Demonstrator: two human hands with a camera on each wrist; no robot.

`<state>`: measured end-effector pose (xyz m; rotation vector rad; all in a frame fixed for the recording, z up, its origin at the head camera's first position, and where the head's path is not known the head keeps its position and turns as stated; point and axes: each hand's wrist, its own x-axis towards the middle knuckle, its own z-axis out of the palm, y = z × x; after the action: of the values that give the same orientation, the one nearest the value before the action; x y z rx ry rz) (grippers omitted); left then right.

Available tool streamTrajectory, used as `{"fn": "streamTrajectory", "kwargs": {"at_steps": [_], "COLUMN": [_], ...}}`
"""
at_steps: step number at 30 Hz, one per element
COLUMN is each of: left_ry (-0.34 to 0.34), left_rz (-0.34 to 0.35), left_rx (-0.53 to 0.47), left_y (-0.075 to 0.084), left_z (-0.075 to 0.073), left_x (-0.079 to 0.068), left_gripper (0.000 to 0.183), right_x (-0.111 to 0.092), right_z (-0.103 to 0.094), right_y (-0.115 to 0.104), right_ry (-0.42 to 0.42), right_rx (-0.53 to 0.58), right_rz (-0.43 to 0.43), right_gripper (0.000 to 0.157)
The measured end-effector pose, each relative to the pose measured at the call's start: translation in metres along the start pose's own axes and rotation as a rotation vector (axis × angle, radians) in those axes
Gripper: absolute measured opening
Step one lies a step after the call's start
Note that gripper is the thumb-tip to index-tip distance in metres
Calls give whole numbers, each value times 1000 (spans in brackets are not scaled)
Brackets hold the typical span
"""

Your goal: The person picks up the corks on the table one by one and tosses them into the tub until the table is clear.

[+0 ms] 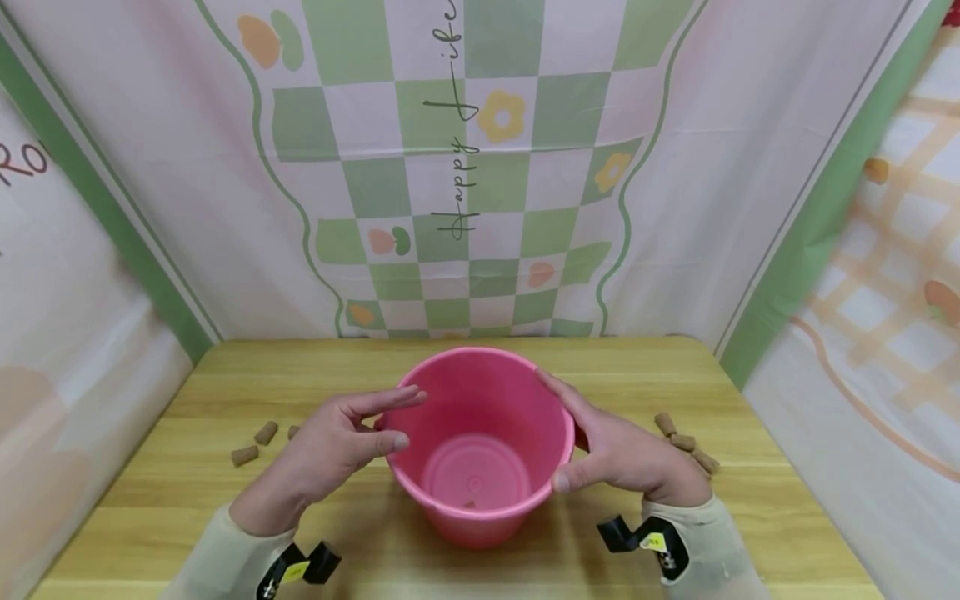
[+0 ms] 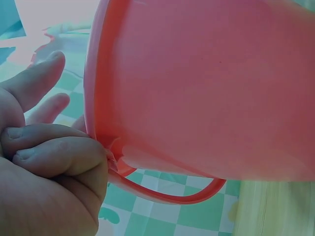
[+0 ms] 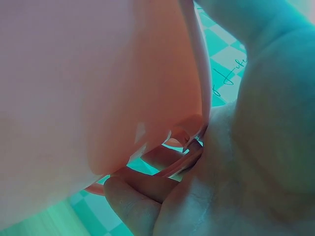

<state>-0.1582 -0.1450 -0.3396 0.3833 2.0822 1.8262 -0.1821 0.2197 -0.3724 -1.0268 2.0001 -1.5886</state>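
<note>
A pink bucket (image 1: 480, 392) faces me with its mouth up, between my two hands at the middle of the table. My left hand (image 1: 330, 446) is at its left rim, with thumb and forefinger stretched over the edge. In the left wrist view, other fingers (image 2: 64, 155) curl against the rim where the handle (image 2: 182, 198) joins. On the opposite side my right hand (image 1: 626, 454) grips the bucket, thumb at the rim. Its fingers (image 3: 135, 196) curl around the handle below the rim. A small brown bit (image 1: 470, 504) shows inside, by the near wall.
Several cork stoppers lie on the wooden table (image 1: 360, 358): one group (image 1: 266, 432) left of my left hand, another (image 1: 683, 442) beyond my right wrist. A printed curtain (image 1: 495, 183) hangs along the table's back edge, with more cloth on both sides.
</note>
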Motion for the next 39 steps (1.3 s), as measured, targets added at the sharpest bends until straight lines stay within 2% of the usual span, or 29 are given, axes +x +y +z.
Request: {"fn": "streamTrajectory", "kwargs": {"at_steps": [8, 24, 29, 34, 39], "left_ry": [0, -31, -16, 24, 67], "left_rz": [4, 14, 47, 96, 133], "left_rx": [12, 1, 9, -14, 10], "left_y": [-1, -6, -9, -12, -17], "left_z": [-1, -7, -11, -17, -27], "left_x": [0, -4, -6, -8, -13], "left_gripper": [49, 50, 49, 45, 46], "right_x": [0, 1, 1, 1, 1], "right_z": [0, 1, 1, 1, 0], "right_y": [0, -1, -2, -1, -1], "right_ry": [-5, -12, -17, -13, -19], "right_rx": [1, -11, 4, 5, 13], "right_rz": [-30, -35, -40, -40, -42], "right_gripper": [117, 119, 119, 117, 117]}}
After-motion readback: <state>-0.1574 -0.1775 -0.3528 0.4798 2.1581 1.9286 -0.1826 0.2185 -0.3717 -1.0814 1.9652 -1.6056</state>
